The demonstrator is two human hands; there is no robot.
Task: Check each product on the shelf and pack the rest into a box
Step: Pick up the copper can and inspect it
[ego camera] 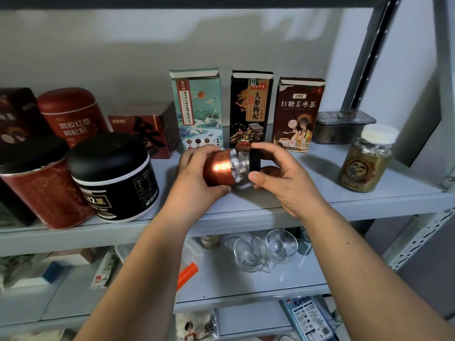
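The person holds a small jar (222, 168) sideways over the front of the shelf (320, 193), before three upright tea boxes (251, 109). The left hand (197, 178) wraps the copper-labelled body, fingers curled round it. The right hand (283, 178) pinches the black lid (255, 159) between thumb and fingertips. The jar looks like glass: stiff, smooth, and likely to break if it drops onto the metal shelf. The shiny label seems slippery, so the full wrap round the body looks the safer hold, with the lid hand only steadying. Being small, it is probably light enough for one hand.
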